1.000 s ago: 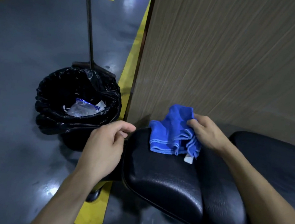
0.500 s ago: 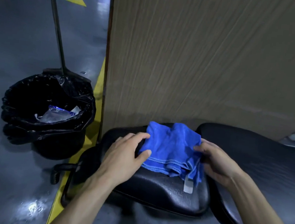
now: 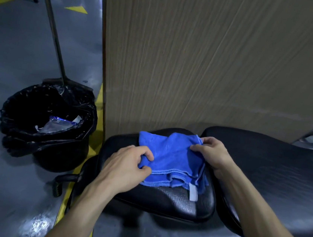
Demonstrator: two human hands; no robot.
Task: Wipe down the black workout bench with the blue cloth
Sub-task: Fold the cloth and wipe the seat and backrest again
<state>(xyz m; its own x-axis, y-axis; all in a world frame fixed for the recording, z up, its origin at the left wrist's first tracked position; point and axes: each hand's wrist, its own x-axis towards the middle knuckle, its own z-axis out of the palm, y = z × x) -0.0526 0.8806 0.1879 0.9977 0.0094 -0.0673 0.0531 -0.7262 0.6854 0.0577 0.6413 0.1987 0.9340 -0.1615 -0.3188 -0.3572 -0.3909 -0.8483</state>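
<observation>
The black workout bench shows as two padded parts: a small seat pad (image 3: 161, 199) in the middle and a longer back pad (image 3: 275, 172) to its right. A folded blue cloth (image 3: 170, 157) with a white tag lies on the seat pad. My left hand (image 3: 126, 166) pinches the cloth's near left edge. My right hand (image 3: 210, 152) grips its far right corner. Both hands rest on the pad with the cloth spread between them.
A wood-grain panel (image 3: 208, 55) stands upright just behind the bench. On the floor to the left is a black bin (image 3: 46, 122) lined with a bag and holding wrappers, with a broom handle (image 3: 52, 25) behind it. A yellow floor line (image 3: 96, 122) runs beside the panel.
My left hand came from the seat's left edge onto the cloth and closed on its edge. The cloth has been spread wider between both hands. The view has shifted to the right.
</observation>
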